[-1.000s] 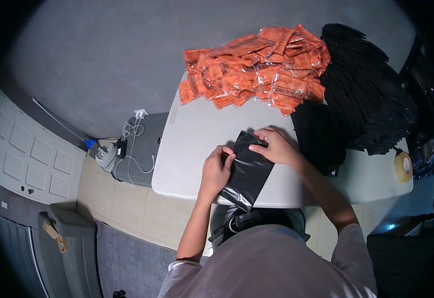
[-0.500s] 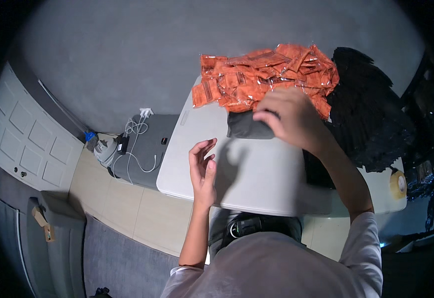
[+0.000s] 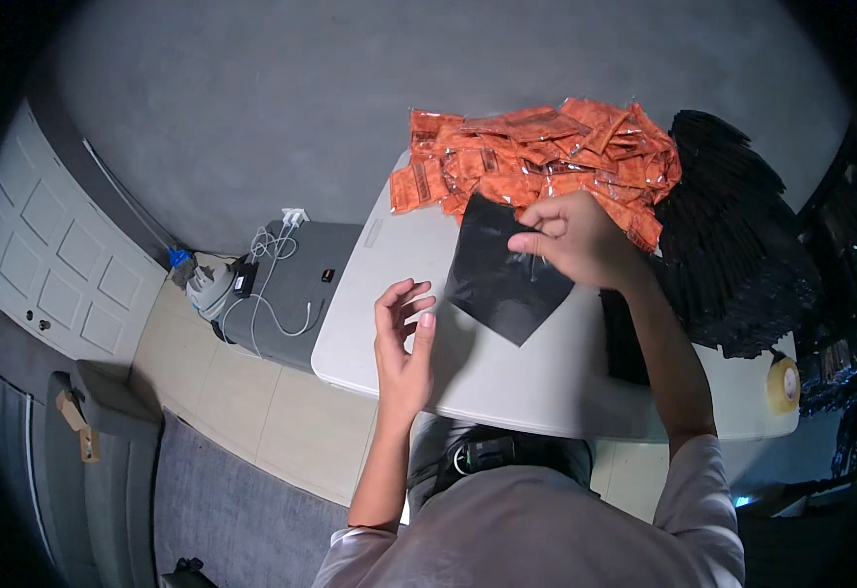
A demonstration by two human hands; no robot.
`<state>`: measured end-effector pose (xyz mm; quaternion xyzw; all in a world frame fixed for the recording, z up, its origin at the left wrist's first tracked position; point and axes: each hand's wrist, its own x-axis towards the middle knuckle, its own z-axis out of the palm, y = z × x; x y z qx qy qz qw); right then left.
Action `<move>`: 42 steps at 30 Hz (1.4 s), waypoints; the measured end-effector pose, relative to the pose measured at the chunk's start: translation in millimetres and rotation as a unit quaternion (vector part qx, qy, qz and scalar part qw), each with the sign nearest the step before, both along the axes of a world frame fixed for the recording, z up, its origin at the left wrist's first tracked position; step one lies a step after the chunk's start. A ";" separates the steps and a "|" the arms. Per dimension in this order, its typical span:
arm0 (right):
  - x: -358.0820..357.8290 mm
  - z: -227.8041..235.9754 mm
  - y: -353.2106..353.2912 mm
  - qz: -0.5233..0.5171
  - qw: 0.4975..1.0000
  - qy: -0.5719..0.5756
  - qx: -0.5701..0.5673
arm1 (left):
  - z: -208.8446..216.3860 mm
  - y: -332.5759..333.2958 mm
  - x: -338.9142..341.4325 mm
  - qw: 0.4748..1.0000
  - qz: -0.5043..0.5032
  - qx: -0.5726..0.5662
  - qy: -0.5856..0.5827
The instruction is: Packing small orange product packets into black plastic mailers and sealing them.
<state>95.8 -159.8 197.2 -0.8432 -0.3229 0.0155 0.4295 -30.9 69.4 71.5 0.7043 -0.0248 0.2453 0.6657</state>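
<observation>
I am pinching a flat black plastic pouch (image 3: 502, 274) in my right hand (image 3: 571, 240), holding it above the white table (image 3: 546, 377) beside the heap of orange sachets (image 3: 536, 157); it hangs corner-down, its long axis slanting toward me. My left hand (image 3: 404, 338) is hovering open, empty. Judging by the heap, most sachets are waiting.

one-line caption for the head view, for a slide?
Right hand lifts a black bag over the white table; left hand open beside it.

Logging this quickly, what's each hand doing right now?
Left hand: open, holding nothing, above the table.
Right hand: closed on the black bag.
</observation>
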 end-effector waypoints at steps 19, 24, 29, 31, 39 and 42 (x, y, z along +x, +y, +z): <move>-4.1 -195.9 0.9 0.105 0.958 -0.178 -0.200 | -77.8 -94.8 42.0 0.873 0.050 0.481 0.060; -10.3 -188.3 7.4 0.086 0.958 -0.169 -0.215 | -74.2 -93.2 36.6 0.878 0.046 0.466 0.099; -11.7 -185.3 8.8 0.070 0.958 -0.173 -0.218 | -74.0 -91.7 34.9 0.869 0.047 0.480 0.107; -12.2 -185.8 9.6 0.060 0.956 -0.174 -0.227 | -75.8 -90.2 34.5 0.872 0.047 0.476 0.107; -8.6 -192.3 7.1 0.056 0.972 -0.162 -0.163 | -77.1 -77.9 28.5 0.882 0.043 0.461 0.089; -9.9 -188.9 5.3 0.057 0.971 -0.160 -0.169 | -72.2 -66.0 25.4 0.862 0.011 0.496 0.106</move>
